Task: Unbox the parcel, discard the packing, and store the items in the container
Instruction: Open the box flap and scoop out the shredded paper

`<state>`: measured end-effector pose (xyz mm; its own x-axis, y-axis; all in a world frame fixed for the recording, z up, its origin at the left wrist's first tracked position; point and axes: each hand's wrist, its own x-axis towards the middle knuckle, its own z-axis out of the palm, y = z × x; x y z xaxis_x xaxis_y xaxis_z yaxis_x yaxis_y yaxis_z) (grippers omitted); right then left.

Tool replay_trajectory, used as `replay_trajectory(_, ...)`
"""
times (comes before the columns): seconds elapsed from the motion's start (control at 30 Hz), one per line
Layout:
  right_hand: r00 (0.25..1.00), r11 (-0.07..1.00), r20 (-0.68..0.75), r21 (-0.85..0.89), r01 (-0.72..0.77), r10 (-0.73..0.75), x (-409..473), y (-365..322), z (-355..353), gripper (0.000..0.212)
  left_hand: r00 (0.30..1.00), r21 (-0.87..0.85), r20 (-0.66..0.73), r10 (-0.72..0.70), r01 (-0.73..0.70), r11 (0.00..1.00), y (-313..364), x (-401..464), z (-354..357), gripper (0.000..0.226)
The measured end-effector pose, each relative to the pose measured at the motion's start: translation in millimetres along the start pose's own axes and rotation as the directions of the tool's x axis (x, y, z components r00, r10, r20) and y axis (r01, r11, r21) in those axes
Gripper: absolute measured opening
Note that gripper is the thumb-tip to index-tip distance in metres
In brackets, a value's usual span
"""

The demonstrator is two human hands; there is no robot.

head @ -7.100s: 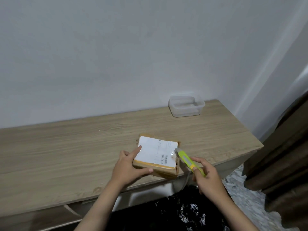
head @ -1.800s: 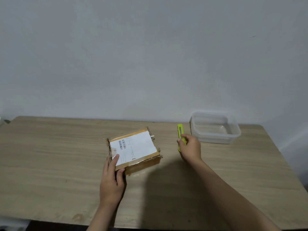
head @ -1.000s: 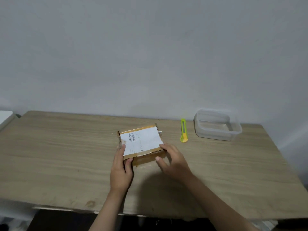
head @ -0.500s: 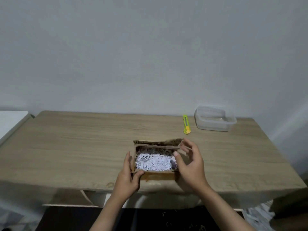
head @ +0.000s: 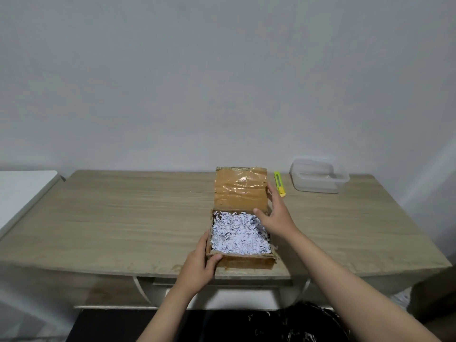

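A brown cardboard parcel (head: 246,262) sits at the table's near edge with its taped lid (head: 240,191) folded back flat. White shredded paper (head: 238,234) fills the box and hides whatever lies under it. My left hand (head: 199,262) grips the box's near left corner. My right hand (head: 277,218) rests at the right rim by the lid hinge, fingers spread, thumb over the shreds. A clear plastic container (head: 318,178) stands at the back right, apparently empty.
A yellow-green utility knife (head: 279,183) lies between the lid and the container. The wooden table (head: 123,218) ends at a wall behind. A white surface (head: 22,191) adjoins its left end. Dark patterned fabric (head: 283,327) shows below the table edge.
The lid has swung fully back and now lies flat on the table. My right hand moved from the lid's edge to the box's right rim. My left hand kept its hold.
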<state>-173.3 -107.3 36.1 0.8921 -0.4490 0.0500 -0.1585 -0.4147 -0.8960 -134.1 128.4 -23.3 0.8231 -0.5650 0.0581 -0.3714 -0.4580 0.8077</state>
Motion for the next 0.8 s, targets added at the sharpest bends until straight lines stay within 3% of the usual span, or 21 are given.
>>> replay_trajectory(0.27,0.984,0.986,0.139,-0.142,-0.090,0.110,-0.2,10.7,7.0,0.089,1.000,-0.011,0.008,-0.022,0.022,1.000,5.1,0.5,-3.2,0.066)
replay_trajectory(0.5,1.000,0.964,0.003,-0.265,0.024,-0.024,-27.3,3.0,9.5,0.061,0.982,-0.008,-0.137,0.130,-0.132,0.991,31.5,16.0,-17.1,0.063)
replay_trajectory(0.6,0.993,0.960,0.092,-0.279,-0.039,0.067,-27.9,5.6,21.8,0.072,0.994,-0.055,-0.017,0.109,-0.109,0.992,40.2,38.8,-7.8,0.060)
replay_trajectory(0.67,0.979,0.944,0.145,-0.316,-0.091,0.143,-22.5,7.2,27.8,0.086,0.988,-0.025,0.139,0.062,-0.059,0.998,43.6,52.6,-0.5,0.065)
replay_trajectory(0.8,0.924,0.880,0.258,-0.452,-0.142,0.282,-10.2,11.1,36.1,0.114,0.917,0.216,0.394,-0.060,-0.029,0.976,38.2,75.6,8.5,0.091)
